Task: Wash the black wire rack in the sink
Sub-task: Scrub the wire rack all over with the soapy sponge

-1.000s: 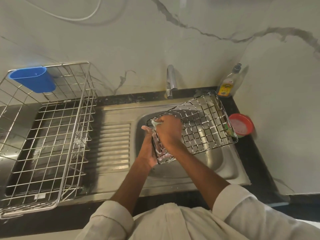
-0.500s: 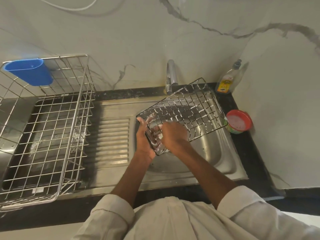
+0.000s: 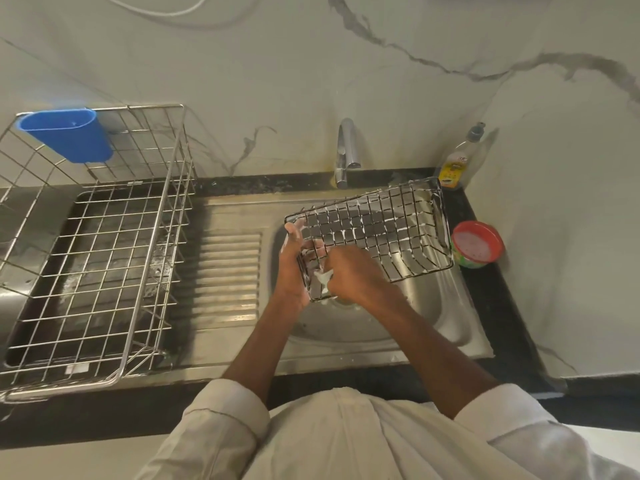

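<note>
The black wire rack [image 3: 384, 230] hangs tilted over the steel sink [image 3: 446, 317], flecked with white suds. My left hand [image 3: 292, 268] grips the rack's near-left corner from outside. Inside that same corner, my right hand [image 3: 353, 275] is closed on a small soapy scrubber [image 3: 322, 277] pressed against the wires. The rack's far end reaches toward the tap and the counter's right side.
A chrome tap [image 3: 346, 150] stands behind the sink. A dish-soap bottle [image 3: 457, 161] and a red-rimmed tub [image 3: 477, 244] sit at the right. The ribbed drainboard [image 3: 228, 275] and a big steel dish basket [image 3: 90, 258] with a blue cup [image 3: 67, 135] lie to the left.
The rack has swung up and away from the sink bowl, then settled flatter. My right hand slid down into the near-left corner with the scrubber. My left hand kept its grip.
</note>
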Tool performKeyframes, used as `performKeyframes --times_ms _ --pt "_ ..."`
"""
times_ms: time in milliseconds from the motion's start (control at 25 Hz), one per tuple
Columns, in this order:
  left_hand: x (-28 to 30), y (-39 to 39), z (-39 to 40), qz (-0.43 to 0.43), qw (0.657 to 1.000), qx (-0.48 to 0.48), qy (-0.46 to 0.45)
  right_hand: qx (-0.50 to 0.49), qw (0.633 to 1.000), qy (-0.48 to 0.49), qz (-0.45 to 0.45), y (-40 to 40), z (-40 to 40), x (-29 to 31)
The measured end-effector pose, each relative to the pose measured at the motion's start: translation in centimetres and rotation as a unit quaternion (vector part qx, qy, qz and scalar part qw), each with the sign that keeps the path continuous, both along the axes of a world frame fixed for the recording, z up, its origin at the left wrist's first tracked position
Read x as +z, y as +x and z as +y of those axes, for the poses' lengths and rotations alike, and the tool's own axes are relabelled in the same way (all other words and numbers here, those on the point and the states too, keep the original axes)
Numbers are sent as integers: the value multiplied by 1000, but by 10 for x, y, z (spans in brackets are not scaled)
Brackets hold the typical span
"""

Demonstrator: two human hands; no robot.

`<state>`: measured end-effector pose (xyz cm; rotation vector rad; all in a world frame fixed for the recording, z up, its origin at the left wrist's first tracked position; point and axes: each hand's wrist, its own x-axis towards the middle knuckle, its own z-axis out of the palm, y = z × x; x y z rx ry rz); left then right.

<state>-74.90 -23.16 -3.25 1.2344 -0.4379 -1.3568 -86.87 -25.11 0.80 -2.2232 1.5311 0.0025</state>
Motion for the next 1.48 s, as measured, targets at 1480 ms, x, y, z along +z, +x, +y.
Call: performKeyframes --times_ms 1480 --pt "4 -9 2 -10 999 -42 25 -45 997 -34 -53 13 -15 7"
